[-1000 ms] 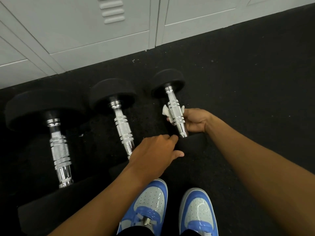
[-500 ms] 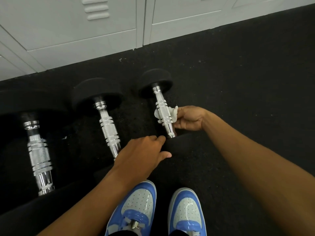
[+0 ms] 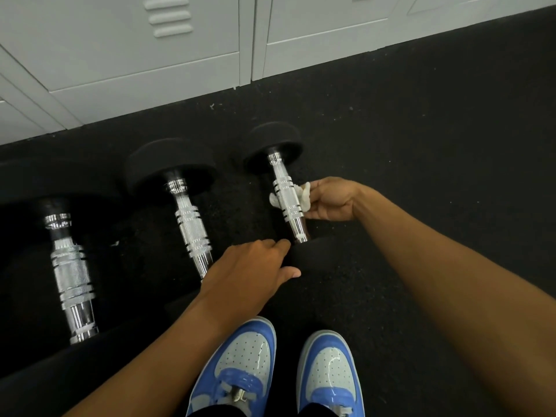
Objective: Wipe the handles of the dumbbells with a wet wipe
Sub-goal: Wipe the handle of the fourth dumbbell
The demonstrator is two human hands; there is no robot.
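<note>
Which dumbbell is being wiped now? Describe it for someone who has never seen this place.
Three dumbbells lie in a row on the black floor before grey lockers. It is the rightmost, smallest dumbbell, the only one with a white wipe around its handle.

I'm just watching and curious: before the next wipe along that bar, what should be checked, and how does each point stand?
1. Wet wipe wrapped round the right dumbbell's handle: ok.
2. Right hand grips the wipe: ok.
3. Left hand steadies the near weight head: fingers rest at its edge, ok.
4. Wipe still wet: cannot tell.
5. Middle handle and left handle wiped: cannot tell.
6. Shoes clear of the dumbbells: ok.
</note>
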